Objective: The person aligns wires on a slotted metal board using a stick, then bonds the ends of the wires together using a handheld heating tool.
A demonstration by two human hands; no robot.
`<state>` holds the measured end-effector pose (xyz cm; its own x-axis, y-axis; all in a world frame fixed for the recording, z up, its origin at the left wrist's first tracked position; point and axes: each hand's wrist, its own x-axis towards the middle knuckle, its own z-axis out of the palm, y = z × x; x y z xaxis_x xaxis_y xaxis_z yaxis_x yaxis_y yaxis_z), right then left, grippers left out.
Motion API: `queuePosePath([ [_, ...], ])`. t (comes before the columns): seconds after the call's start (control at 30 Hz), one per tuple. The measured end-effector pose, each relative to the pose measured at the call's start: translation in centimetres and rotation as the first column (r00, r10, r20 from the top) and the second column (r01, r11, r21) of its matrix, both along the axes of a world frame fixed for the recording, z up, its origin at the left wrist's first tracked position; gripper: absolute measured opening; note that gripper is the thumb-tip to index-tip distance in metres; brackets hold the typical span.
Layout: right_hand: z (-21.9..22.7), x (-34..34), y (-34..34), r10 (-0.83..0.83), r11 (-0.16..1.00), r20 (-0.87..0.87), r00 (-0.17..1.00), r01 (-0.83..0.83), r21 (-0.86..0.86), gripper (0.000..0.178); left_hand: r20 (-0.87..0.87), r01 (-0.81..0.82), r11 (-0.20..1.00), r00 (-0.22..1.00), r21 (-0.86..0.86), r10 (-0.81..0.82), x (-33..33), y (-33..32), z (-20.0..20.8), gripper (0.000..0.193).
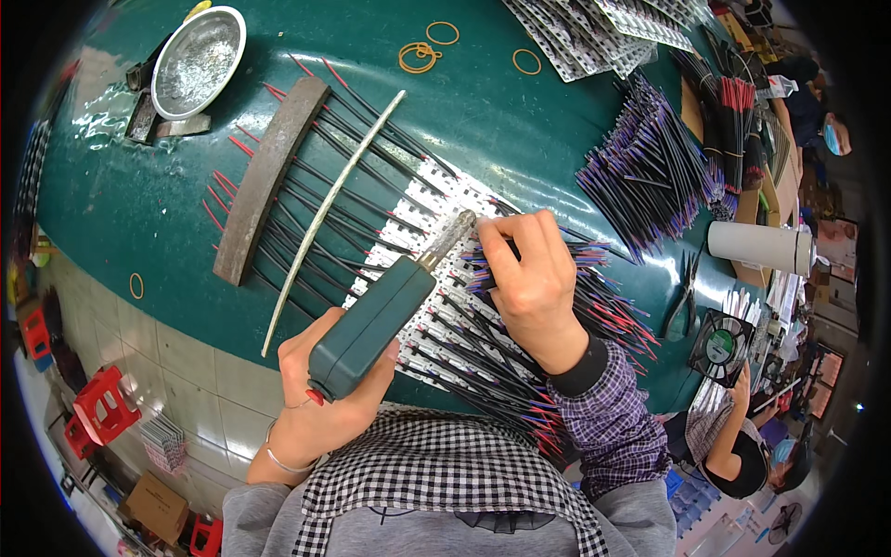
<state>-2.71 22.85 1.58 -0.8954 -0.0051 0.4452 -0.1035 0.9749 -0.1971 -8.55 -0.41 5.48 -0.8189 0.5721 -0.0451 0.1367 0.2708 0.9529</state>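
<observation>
My left hand [325, 418] is wrapped round the dark green body of a soldering gun [376, 320]. Its metal tip [457, 232] reaches down to a sheet of small white circuit boards [445, 193]. Right beside that tip, the thumb and fingers of my right hand [538, 292] are pinched together; what lies between them is hidden. Black wires [367, 172] with red ends spread leftward from the sheet. More black wires [492, 348], with red and purple ends, run out below and beside my right hand. A grey bar [274, 176] and a thin pale rod [334, 200] lie across the left-hand wires.
A metal bowl [223, 46] stands at the far left of the green table. Bundled wires [645, 167], stacked board sheets [594, 42], pliers [684, 297], a white bottle [756, 246] and a small fan [722, 346] line the right. Other people are at the right edge.
</observation>
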Motion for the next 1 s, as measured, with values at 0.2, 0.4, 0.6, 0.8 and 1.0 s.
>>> queuePosePath([
  [0.2, 0.0, -0.1, -0.2, 0.019, 0.999, -0.001, 1.000, -0.019, 0.035, 0.029, 0.054, -0.024, 0.999, 0.998, -0.042, 0.026, 0.0, 0.0, 0.5, 0.013],
  [0.4, 0.0, -0.1, -0.2, 0.019, 0.999, 0.006, 1.000, -0.020, 0.032, 0.029, 0.222, -0.181, 0.983, 0.958, -0.020, 0.181, 1.2, -1.0, 0.4, 0.020],
  [0.6, 0.1, 0.1, -0.2, 0.014, 0.999, 0.030, 0.999, -0.015, 0.030, 0.030, 0.304, -0.204, 0.979, 0.932, -0.007, 0.196, 1.6, -2.3, -0.1, 0.032],
  [0.8, 0.8, 0.7, -0.3, -0.005, 0.999, 0.052, 0.999, 0.007, -0.050, 0.036, 0.176, -0.094, 0.995, 0.980, -0.022, 0.097, 1.4, -2.7, -0.5, 0.036],
  [1.0, 0.9, 0.7, -0.8, -0.044, 0.992, 0.094, 0.995, 0.055, -0.113, 0.059, -0.035, -0.085, 0.996, 0.996, -0.010, 0.085, 1.0, -0.7, -0.2, 0.017],
])
